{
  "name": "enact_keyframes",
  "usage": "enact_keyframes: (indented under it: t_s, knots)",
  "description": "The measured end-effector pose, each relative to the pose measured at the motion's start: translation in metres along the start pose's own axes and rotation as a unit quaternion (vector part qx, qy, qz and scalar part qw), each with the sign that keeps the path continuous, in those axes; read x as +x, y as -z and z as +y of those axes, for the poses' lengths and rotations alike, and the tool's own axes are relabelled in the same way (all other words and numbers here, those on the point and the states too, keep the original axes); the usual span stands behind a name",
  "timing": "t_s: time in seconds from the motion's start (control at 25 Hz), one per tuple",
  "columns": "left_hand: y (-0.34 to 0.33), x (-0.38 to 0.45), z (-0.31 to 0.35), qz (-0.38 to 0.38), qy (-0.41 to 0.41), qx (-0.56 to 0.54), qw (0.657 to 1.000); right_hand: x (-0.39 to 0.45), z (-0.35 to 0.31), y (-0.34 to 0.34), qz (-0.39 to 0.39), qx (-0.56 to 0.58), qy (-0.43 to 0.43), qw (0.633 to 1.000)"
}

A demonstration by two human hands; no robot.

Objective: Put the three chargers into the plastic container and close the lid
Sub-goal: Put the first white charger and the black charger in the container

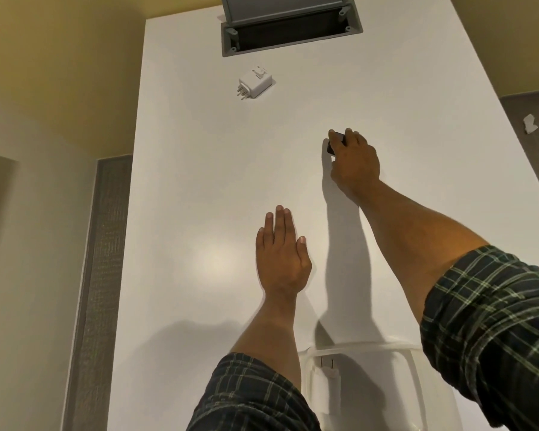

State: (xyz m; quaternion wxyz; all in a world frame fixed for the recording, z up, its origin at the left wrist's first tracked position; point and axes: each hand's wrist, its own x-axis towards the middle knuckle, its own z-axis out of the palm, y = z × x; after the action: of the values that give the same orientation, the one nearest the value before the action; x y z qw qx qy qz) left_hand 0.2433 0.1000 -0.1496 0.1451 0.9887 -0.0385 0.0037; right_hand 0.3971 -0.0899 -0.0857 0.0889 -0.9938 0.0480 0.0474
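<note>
A white charger (255,84) with metal prongs lies alone on the far part of the white table (199,181). My right hand (353,160) reaches out over the table's right side and its fingers close around a small black charger (334,144). My left hand (282,253) rests flat on the table's middle, palm down, fingers straight and empty. At the near edge, between my forearms, stands a clear plastic container (367,348); a white charger (325,368) with prongs lies inside it. No lid is seen.
A grey recessed cable hatch (290,34) with its flap raised sits at the table's far end. A crumpled bit of white paper (530,123) lies on the grey floor to the right. Grey carpet runs along the table's left side.
</note>
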Motion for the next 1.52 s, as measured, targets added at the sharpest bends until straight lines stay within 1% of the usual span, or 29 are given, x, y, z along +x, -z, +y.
enact_keyframes:
  t_s: [0.16,0.32,0.52,0.6,0.76,0.92,1.04,1.2,1.4,1.52]
  knots:
    - [0.002,0.002,-0.003,-0.004,0.005,-0.001,1.0,0.0,-0.002,-0.004,0.013,-0.036,0.0,0.999]
    - [0.002,0.003,-0.003,-0.008,0.005,-0.002,1.0,-0.021,-0.008,-0.013,0.016,-0.036,0.01,0.999]
    - [0.003,0.002,-0.003,-0.009,0.007,0.002,1.0,-0.066,-0.02,-0.017,0.007,-0.014,0.066,0.998]
    - [0.003,0.002,-0.004,-0.014,0.006,0.008,1.0,-0.085,-0.024,-0.015,0.015,-0.006,0.085,0.996]
    - [0.009,0.0,-0.004,-0.051,0.001,0.011,0.999,-0.128,-0.024,-0.006,0.058,0.048,0.09,0.993]
    - [0.022,-0.009,-0.005,-0.115,-0.001,0.006,0.993,-0.167,-0.009,0.004,0.115,0.065,0.117,0.984]
    - [0.036,-0.029,-0.013,-0.148,-0.013,0.01,0.989,-0.187,-0.003,0.011,0.141,0.056,0.132,0.98]
    - [0.062,-0.061,-0.024,-0.152,-0.034,-0.007,0.988,-0.213,-0.006,0.026,0.145,0.027,0.171,0.974]
    - [0.071,-0.135,-0.044,-0.127,0.01,0.012,0.992,-0.258,-0.017,0.036,0.133,0.043,0.24,0.961]
    - [0.068,-0.191,-0.049,-0.119,0.02,-0.003,0.993,-0.287,-0.017,0.04,0.108,0.031,0.312,0.944]
